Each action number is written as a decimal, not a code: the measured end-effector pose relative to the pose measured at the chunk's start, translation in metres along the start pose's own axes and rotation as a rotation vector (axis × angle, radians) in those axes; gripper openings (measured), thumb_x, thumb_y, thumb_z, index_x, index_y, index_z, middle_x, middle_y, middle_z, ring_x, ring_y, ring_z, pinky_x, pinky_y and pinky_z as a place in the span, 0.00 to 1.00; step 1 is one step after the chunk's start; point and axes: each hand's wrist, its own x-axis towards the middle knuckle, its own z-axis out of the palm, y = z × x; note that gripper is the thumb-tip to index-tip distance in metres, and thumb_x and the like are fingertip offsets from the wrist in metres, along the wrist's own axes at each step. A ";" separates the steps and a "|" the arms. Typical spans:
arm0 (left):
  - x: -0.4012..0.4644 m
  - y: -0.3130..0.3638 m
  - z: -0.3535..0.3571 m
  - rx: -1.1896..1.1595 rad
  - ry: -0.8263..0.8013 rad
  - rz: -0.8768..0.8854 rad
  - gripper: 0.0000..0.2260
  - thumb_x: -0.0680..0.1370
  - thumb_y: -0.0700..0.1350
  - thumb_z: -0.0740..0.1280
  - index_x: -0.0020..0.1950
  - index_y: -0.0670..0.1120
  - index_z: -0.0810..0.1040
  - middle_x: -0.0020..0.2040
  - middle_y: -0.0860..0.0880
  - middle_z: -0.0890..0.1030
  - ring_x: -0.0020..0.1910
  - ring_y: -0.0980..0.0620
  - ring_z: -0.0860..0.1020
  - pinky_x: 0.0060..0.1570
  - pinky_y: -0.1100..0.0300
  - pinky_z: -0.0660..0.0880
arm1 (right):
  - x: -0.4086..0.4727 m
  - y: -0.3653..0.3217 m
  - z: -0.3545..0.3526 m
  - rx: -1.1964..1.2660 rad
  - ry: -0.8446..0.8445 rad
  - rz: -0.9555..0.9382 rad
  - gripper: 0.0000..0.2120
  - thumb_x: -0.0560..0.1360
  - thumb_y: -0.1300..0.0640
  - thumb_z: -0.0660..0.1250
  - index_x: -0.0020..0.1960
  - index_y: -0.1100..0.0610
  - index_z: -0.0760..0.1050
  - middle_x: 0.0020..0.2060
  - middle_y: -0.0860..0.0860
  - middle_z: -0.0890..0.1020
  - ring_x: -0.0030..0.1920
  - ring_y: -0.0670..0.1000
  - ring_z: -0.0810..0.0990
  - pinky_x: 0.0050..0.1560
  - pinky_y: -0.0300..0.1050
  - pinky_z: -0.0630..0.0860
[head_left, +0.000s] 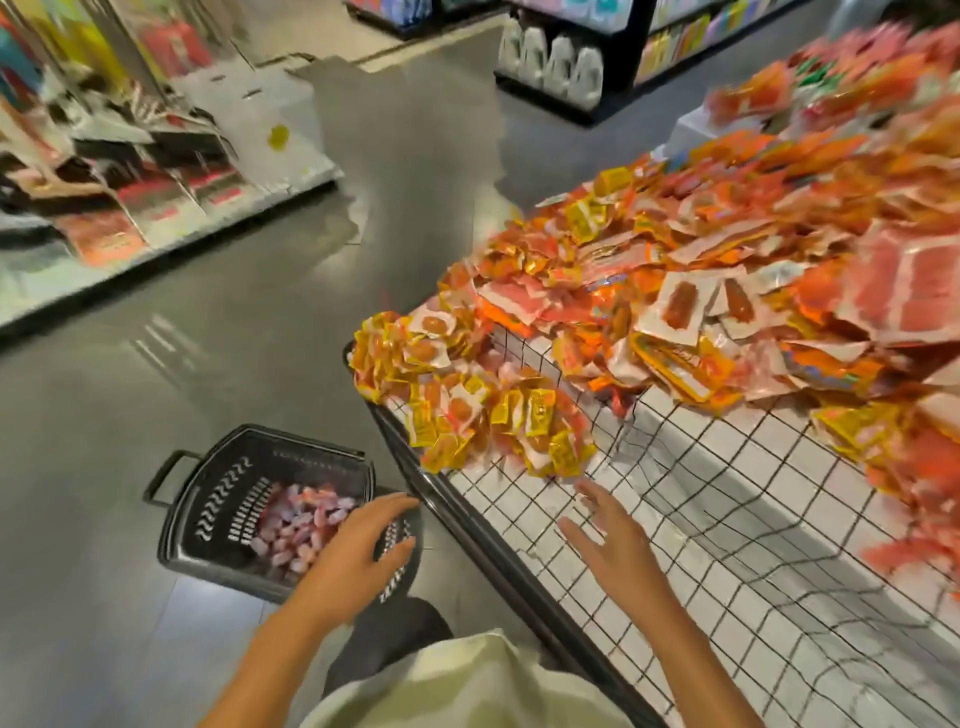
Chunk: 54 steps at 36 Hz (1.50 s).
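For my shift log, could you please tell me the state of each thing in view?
Black plastic shopping basket: on floor, partly filled with pink wrapped packets.
Left hand: open, empty, over that basket.
Right hand: open, empty, fingers spread.
White wire-grid display bin: heaped with orange and yellow snack packets, bare near hands.

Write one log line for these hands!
left hand: empty, over basket of pink packets | right hand: empty, over wire bin | snack packets: piled ahead

Basket (218, 499) is showing black, wavy slot pattern; its sweets (301, 525) pink-white. Packets (467, 410) are showing yellow and orange, bin (701, 545) black-gridded white.
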 end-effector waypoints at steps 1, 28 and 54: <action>0.011 -0.002 -0.001 0.002 -0.007 0.013 0.20 0.81 0.47 0.68 0.73 0.52 0.71 0.72 0.55 0.71 0.73 0.56 0.68 0.74 0.56 0.63 | 0.008 -0.004 0.000 0.020 0.022 0.013 0.27 0.78 0.49 0.71 0.75 0.46 0.68 0.70 0.42 0.74 0.71 0.43 0.71 0.73 0.48 0.69; 0.195 -0.051 -0.061 0.093 -0.419 0.486 0.30 0.81 0.43 0.68 0.77 0.57 0.58 0.78 0.59 0.59 0.72 0.61 0.55 0.65 0.79 0.54 | 0.132 -0.087 0.081 1.136 0.581 0.603 0.18 0.70 0.55 0.80 0.58 0.53 0.82 0.54 0.51 0.87 0.62 0.54 0.81 0.70 0.60 0.73; 0.176 0.039 -0.043 -0.460 -0.231 0.146 0.12 0.79 0.44 0.70 0.60 0.57 0.81 0.56 0.59 0.83 0.58 0.62 0.79 0.60 0.61 0.76 | 0.034 -0.064 0.018 0.999 0.429 0.346 0.24 0.66 0.57 0.80 0.61 0.55 0.81 0.55 0.59 0.86 0.55 0.62 0.85 0.52 0.53 0.81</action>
